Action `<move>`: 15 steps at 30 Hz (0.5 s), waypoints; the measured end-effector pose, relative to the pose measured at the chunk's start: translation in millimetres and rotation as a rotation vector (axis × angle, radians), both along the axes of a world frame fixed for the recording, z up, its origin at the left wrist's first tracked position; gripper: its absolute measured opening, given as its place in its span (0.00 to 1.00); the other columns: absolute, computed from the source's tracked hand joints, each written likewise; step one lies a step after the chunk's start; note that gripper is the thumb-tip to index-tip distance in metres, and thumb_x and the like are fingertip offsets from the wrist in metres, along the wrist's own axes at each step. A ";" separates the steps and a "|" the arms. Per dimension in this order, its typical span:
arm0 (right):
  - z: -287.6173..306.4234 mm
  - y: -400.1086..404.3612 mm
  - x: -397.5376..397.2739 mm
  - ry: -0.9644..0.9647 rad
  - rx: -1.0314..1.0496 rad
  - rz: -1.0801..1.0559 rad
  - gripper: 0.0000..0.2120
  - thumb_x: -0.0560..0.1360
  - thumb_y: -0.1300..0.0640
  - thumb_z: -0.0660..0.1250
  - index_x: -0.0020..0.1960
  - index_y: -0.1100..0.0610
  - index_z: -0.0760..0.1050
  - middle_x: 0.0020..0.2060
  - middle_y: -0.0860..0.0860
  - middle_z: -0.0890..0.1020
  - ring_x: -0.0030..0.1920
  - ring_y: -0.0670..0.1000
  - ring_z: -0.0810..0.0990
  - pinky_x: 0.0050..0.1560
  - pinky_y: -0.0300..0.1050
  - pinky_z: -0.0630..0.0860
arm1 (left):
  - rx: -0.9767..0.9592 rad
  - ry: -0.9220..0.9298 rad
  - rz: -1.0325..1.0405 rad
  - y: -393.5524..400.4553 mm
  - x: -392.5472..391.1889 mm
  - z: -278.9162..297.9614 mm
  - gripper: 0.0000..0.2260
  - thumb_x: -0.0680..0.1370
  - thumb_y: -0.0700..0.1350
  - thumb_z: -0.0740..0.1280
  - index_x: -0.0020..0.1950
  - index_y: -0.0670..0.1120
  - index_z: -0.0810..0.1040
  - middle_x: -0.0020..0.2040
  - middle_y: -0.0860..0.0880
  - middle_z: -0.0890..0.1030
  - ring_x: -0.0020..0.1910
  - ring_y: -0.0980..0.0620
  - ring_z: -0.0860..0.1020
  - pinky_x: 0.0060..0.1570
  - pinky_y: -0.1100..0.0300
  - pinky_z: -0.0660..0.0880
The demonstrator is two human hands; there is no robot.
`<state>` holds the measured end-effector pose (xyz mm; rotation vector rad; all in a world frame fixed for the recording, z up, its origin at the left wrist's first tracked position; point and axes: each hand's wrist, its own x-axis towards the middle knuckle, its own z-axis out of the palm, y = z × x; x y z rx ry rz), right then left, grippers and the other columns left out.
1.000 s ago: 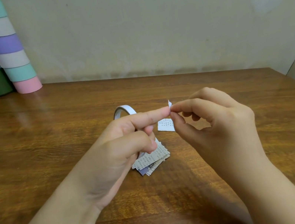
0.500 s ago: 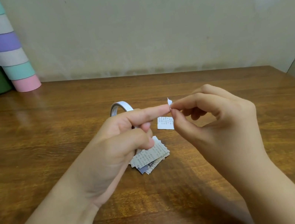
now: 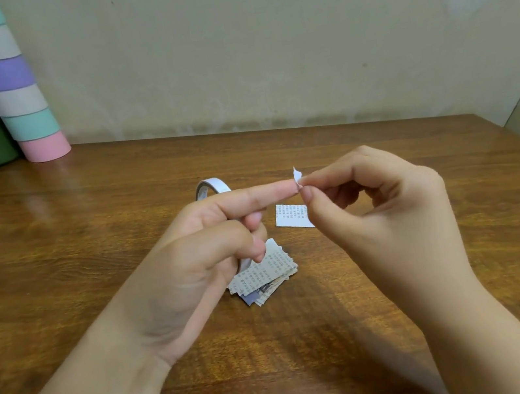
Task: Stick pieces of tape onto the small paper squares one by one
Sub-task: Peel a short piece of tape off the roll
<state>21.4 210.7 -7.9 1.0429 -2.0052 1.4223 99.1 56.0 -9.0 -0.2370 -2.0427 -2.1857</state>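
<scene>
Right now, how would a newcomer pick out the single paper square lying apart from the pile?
Start at the wooden table and find the tape roll near its middle. Right of it, under the right hand, lies the single paper square. Unlike the stacked pile nearer the person, it lies alone and flat.

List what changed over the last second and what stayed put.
Barely anything. The right hand still pinches the small tape piece at the tip of the left hand's index finger; its fingers have spread slightly. Tape roll, single paper square and paper stack have not moved.
</scene>
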 end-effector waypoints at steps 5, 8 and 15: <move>2.5 -1.2 3.2 -0.311 -0.114 0.083 0.06 0.68 0.63 0.74 0.36 0.53 0.81 0.28 0.45 0.79 0.31 0.42 0.73 0.35 0.32 0.68 | -0.017 0.011 -0.012 1.8 1.0 0.7 0.25 0.59 0.45 0.65 0.56 0.50 0.83 0.37 0.52 0.66 0.34 0.58 0.67 0.41 0.62 0.68; 3.6 -2.2 4.8 -0.423 -0.157 0.107 0.08 0.69 0.64 0.72 0.35 0.54 0.82 0.27 0.47 0.78 0.30 0.43 0.71 0.32 0.33 0.67 | -0.041 0.015 -0.005 2.9 1.1 1.5 0.25 0.59 0.46 0.65 0.56 0.52 0.83 0.39 0.50 0.64 0.35 0.57 0.65 0.40 0.63 0.69; 5.5 -3.5 7.1 -0.458 -0.152 0.085 0.07 0.68 0.64 0.71 0.33 0.55 0.80 0.26 0.46 0.76 0.30 0.43 0.70 0.31 0.32 0.66 | -0.063 0.015 0.014 3.3 1.5 1.7 0.24 0.60 0.46 0.65 0.57 0.51 0.82 0.39 0.48 0.63 0.35 0.57 0.65 0.43 0.60 0.65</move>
